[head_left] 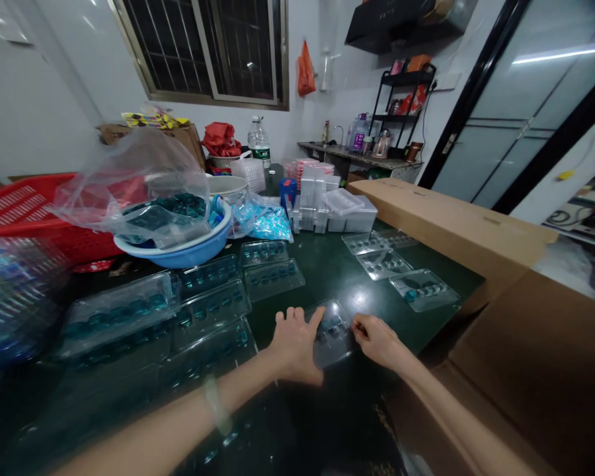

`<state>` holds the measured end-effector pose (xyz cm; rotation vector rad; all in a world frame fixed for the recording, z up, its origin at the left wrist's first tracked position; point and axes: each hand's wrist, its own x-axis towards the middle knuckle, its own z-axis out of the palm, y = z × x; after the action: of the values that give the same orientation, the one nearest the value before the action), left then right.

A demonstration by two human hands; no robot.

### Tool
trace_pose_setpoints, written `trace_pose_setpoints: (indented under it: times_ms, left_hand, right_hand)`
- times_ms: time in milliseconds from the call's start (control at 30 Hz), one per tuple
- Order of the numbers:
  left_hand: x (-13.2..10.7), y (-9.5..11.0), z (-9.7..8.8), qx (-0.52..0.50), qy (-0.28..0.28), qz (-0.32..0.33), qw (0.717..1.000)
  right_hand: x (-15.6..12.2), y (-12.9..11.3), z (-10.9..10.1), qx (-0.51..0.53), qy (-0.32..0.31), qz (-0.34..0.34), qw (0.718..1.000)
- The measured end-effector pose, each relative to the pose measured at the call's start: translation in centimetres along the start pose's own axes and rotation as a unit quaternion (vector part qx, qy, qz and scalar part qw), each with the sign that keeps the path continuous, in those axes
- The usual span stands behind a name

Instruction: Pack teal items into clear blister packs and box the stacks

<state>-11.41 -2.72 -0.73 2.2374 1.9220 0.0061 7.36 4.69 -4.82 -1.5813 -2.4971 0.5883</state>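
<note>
A: Where is the clear blister tray [333, 337]?
B: Flat on the dark green tabletop [322, 268], between the person's two hands. Glare makes its cavities hard to read.
A: And the left hand [295, 347]?
B: It lies over the tray's left edge, thumb and index finger spread wide, so its fingers are apart.
A: The right hand [374, 337]?
B: Just at the tray's right edge, with its fingers curled together. I cannot tell whether anything small is pinched between them.
A: What lies to the right?
B: More transparent trays, one of them with a teal piece [410, 295] at its left end. Past these stands a large cardboard box [456, 215].
A: And on the other side?
B: Filled trays [213, 307] with rows of teal pieces. Behind those, a blue basin [176, 256] holds more such pieces and a clear plastic bag [143, 168], near a red slotted basket [34, 208]. Stacked clear plastic boxes [315, 201] stand at the back.
</note>
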Motion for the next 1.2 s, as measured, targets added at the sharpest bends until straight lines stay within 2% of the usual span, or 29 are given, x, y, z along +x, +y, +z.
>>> trace_pose_setpoints:
  times_ms: [133, 333, 467, 567, 667, 767, 833, 933, 1067, 1133, 1200]
  left_hand:
    - [-0.4, 0.5, 0.6, -0.01, -0.011, 0.046, 0.999]
    - [-1.2, 0.3, 1.2, 0.01, -0.014, 0.041, 0.999]
    - [-1.5, 0.8, 0.9, 0.001, -0.004, 0.038, 0.999]
    - [-1.9, 1.4, 0.7, -0.01, 0.006, 0.04, 0.999]
    - [-2.3, 1.6, 0.6, -0.033, 0.006, 0.059, 0.998]
    - [-2.5, 1.2, 0.6, -0.056, 0.005, 0.082, 0.995]
    - [-2.4, 0.8, 0.5, -0.066, 0.003, 0.089, 0.994]
    - [-2.3, 0.6, 0.5, -0.076, -0.004, 0.091, 0.993]
    - [-2.2, 0.7, 0.4, -0.085, -0.006, 0.093, 0.992]
    - [-2.0, 0.9, 0.1, -0.084, 0.0, 0.096, 0.992]
    - [-1.6, 1.0, -0.7, -0.087, 0.013, 0.103, 0.991]
  right_hand:
    - [-2.0, 0.4, 0.2, 0.011, 0.024, 0.011, 1.0]
    - [-3.1, -0.3, 0.2, 0.097, 0.049, 0.021, 0.994]
    - [-3.3, 0.0, 0.2, 0.178, 0.029, 0.016, 0.984]
    - [-3.5, 0.7, 0.5, 0.282, -0.033, 0.026, 0.958]
    - [-3.8, 1.5, 0.6, 0.378, -0.09, 0.08, 0.918]
    - [-4.3, 1.7, 0.3, 0.443, -0.114, 0.119, 0.881]
    - [-4.5, 1.5, -0.1, 0.458, -0.116, 0.13, 0.872]
    - [-4.7, 1.1, -0.1, 0.418, -0.089, 0.116, 0.897]
    - [-4.9, 1.1, 0.5, 0.326, -0.02, 0.043, 0.944]
    - [-5.0, 1.3, 0.4, 0.313, 0.001, 0.025, 0.949]
    - [-4.9, 1.4, -0.3, 0.338, 0.01, 0.024, 0.941]
